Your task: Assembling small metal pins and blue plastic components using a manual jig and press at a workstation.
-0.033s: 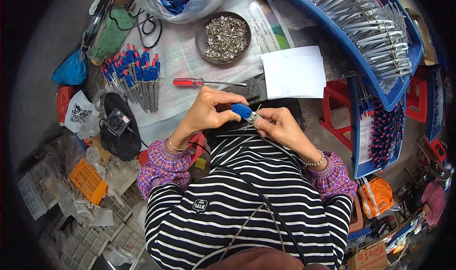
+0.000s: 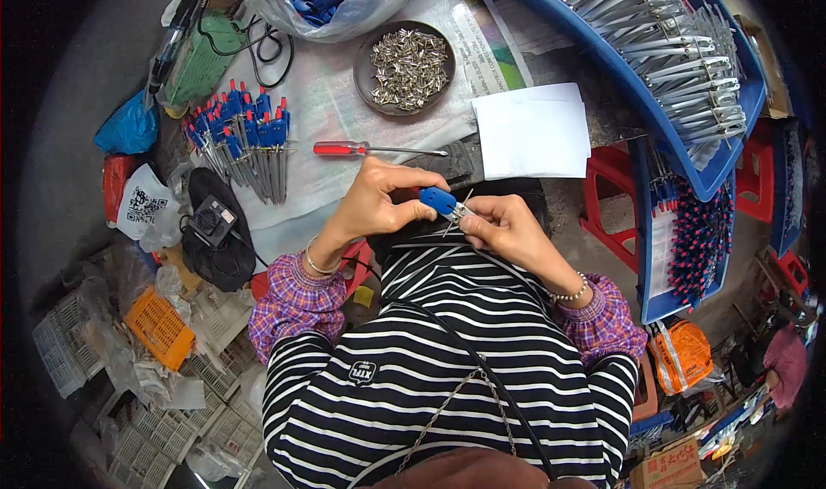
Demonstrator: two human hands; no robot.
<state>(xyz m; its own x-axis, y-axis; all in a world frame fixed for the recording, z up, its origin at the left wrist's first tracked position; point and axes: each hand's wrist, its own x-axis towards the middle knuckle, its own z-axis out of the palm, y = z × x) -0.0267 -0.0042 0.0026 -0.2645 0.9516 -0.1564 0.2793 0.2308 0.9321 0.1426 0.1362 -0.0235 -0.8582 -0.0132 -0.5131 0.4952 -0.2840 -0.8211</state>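
Observation:
My left hand pinches a blue plastic handle between thumb and fingers, just above my lap. Against its right end sits a small silver metal fitting with a thin cross rod, which the closed thumb and fingers of my right hand grip. The fingertips hide part of the joint between the two. Beyond my hands, a screwdriver with a red and clear handle lies on the table, its shaft pointing right. Farther off stands a round dark dish of small metal screw-like parts.
Blue-handled, red-tipped metal pieces lie heaped at the left. A clear bag of blue parts sits at the back. White paper sheets lie right of the screwdriver. A blue tray of long silver parts fills the far right, near a red stool.

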